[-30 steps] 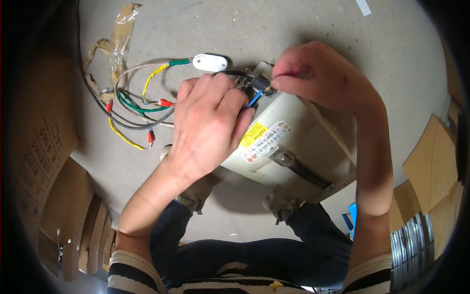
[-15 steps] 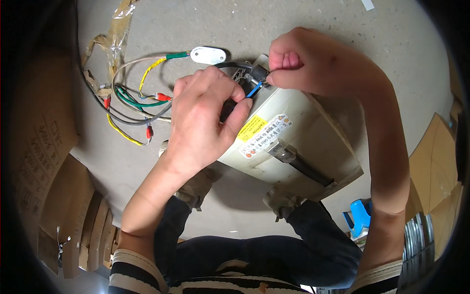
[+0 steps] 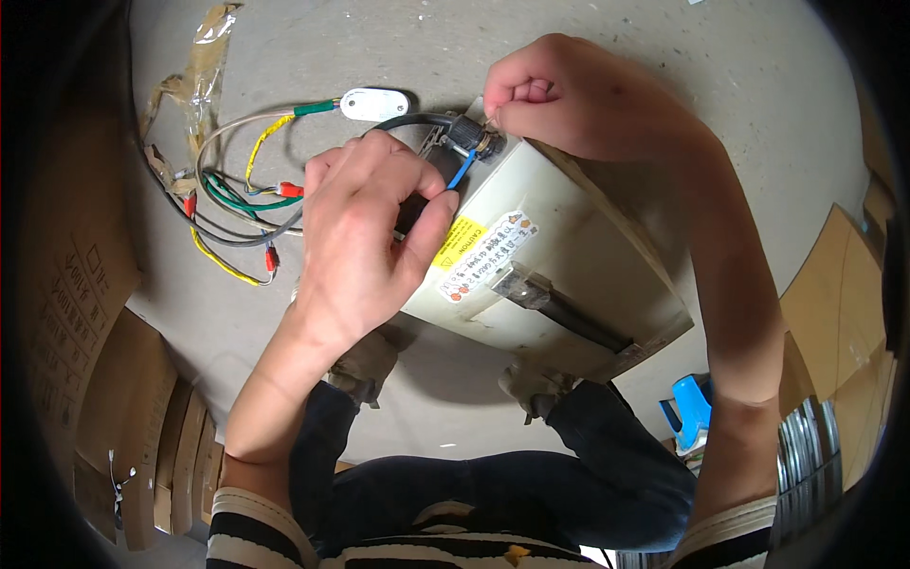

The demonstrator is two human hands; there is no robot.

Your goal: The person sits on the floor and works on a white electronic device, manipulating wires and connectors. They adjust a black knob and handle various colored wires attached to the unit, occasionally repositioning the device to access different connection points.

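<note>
A cream metal box (image 3: 578, 275) stands tilted on the floor between my feet. At its upper corner sits a round black cable connector (image 3: 466, 135) with a thick black cable (image 3: 408, 120) running left. My left hand (image 3: 365, 223) is closed, thumb and forefinger pinching a thin blue strip (image 3: 462, 171) that reaches up to the connector. Whether the strip is a wire or a tie I cannot tell. Just beyond the connector my right hand (image 3: 540, 95) is closed in a pinch; what it holds, if anything, is too small to make out.
Left of the box lie looped cables with red connectors (image 3: 291, 190) and a white oval part (image 3: 374, 103). Clear tape (image 3: 207, 66) lies beyond. The box has a black handle (image 3: 588, 318). Cardboard (image 3: 85, 313) stands at the left; a blue tool (image 3: 690, 410) lies at the right.
The whole view has shifted, with box and cables appearing farther left. My right hand has drawn a little away from the connector, leaving more of it visible; my left still pinches the blue strip.
</note>
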